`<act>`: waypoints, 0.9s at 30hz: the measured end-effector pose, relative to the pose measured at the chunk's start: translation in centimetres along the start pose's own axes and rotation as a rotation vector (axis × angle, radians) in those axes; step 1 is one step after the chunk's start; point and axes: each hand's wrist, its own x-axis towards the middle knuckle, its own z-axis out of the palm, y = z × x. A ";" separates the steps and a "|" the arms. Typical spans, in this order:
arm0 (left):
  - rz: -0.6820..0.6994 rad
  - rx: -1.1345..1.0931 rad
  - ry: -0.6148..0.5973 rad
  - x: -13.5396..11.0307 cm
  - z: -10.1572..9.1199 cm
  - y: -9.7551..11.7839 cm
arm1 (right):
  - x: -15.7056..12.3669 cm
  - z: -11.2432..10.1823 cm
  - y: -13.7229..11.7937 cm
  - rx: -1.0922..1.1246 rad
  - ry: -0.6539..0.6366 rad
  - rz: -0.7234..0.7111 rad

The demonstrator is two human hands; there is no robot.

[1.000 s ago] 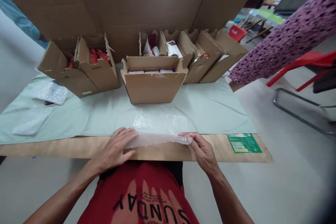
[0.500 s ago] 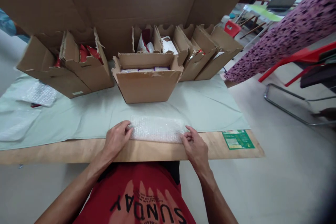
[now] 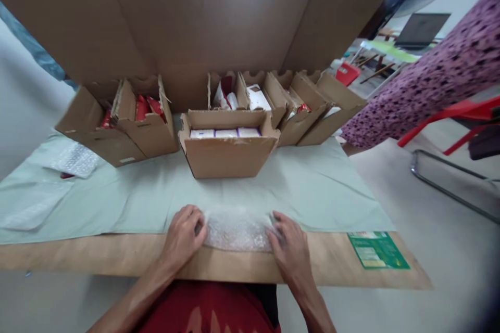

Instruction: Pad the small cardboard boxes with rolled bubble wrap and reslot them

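A flat, clear piece of bubble wrap lies at the table's front edge, partly on the pale green cloth and partly on bare wood. My left hand grips its left end, thumb and fingers closed on the edge. At the opposite end my right hand pinches the right edge, with slight blur on the fingers. Just beyond the wrap stands an open cardboard box holding a row of white packs with purple edges.
Cardboard bins with red packets stand back left; several more bins stand back right before a tall cardboard panel. More bubble wrap lies left. A green printed card rests near the right corner. A person in patterned clothing is at right.
The camera view has tilted up, so everything sits lower. My hands have drawn slightly closer together, and the bubble wrap looks shorter and more bunched between them.
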 end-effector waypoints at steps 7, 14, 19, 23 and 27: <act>-0.419 -0.776 -0.158 -2.0 -0.3 -0.1 | -1.5 -2.9 -1.3 0.717 -0.076 0.536; 0.060 -0.624 -0.178 1.0 -7.5 1.5 | 3.8 -7.2 -3.5 0.445 -0.141 -0.074; 0.673 -0.064 0.336 6.3 -13.8 4.0 | 10.5 -10.1 -8.2 0.072 0.344 -0.644; 0.573 0.255 0.437 11.8 -15.0 4.2 | 17.4 -9.6 -11.8 -0.207 0.548 -0.770; 0.389 0.241 0.088 16.2 -15.3 3.6 | 24.2 -8.6 -12.4 -0.235 -0.059 -0.630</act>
